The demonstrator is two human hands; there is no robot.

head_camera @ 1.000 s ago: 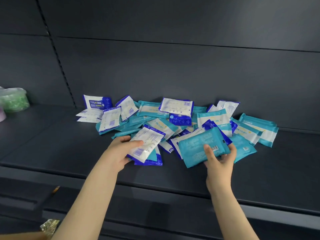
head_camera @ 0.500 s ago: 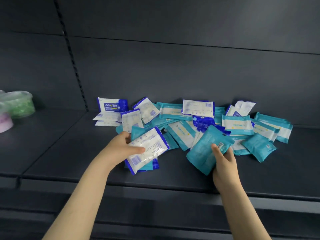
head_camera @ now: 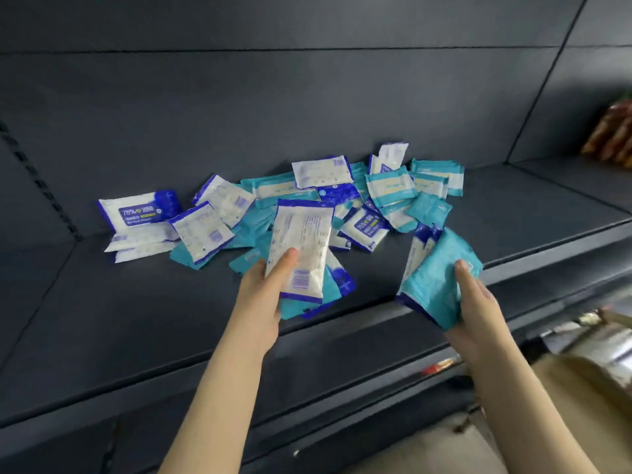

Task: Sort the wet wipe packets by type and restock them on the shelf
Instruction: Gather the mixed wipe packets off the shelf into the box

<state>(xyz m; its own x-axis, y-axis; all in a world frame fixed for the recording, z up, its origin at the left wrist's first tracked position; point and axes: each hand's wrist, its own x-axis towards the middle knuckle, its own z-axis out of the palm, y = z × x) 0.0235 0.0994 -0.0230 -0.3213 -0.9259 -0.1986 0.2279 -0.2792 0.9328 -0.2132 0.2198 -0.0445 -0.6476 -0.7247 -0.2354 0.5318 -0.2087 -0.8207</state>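
My left hand (head_camera: 261, 297) pinches a white-and-blue plastic wipe packet (head_camera: 302, 248) on top of a few others. My right hand (head_camera: 477, 304) clasps a teal packet stack (head_camera: 432, 285). Beyond them a mixed packet pile (head_camera: 342, 196) sprawls across the dark grey metal shelf (head_camera: 136, 319), with blurred orange bags (head_camera: 615, 131) at the far right.

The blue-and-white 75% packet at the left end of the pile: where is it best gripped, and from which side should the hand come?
Probably by its upper long edge, coming from above and the left. The 75% packet sits propped face-out on flat white packets, so that edge and its left end are free, while another packet lies close to its right end.
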